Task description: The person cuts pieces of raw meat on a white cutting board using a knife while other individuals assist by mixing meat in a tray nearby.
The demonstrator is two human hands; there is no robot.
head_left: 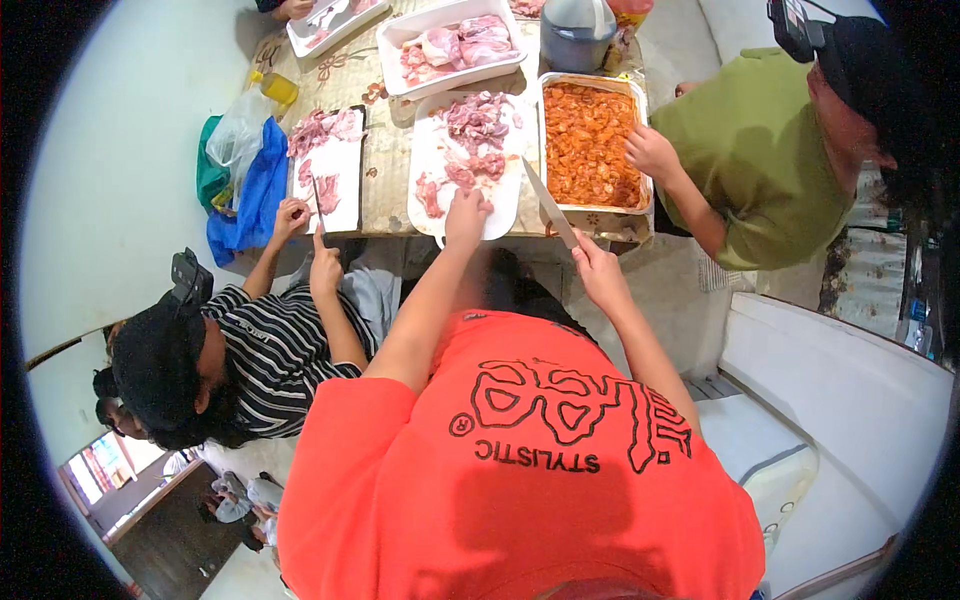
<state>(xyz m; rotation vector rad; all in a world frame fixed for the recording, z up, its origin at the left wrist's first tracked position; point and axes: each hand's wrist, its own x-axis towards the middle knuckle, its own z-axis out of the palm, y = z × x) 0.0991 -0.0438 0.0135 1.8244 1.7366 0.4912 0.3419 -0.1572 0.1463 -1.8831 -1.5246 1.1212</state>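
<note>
My right hand (pixel 598 270) grips the handle of a kitchen knife (pixel 547 201). Its broad blade slants up and left, past the right edge of a white cutting board (pixel 502 217). My left hand (pixel 468 216) reaches over the near part of that board, its fingertips down at the raw meat. Whether they pinch a piece is hidden by the hand. Cut strips of raw meat (pixel 480 166) lie just beyond my fingers, and a larger heap of meat (pixel 476 120) covers the far part of the board.
A tray of orange-red marinated meat (pixel 596 142) stands right, a co-worker's hand (pixel 652 154) at its rim. Behind my board are a white tub of raw meat (pixel 454 49) and a dark-filled jug (pixel 576 34). Left, another person's hands (pixel 324 266) cut meat on a second board (pixel 341 157).
</note>
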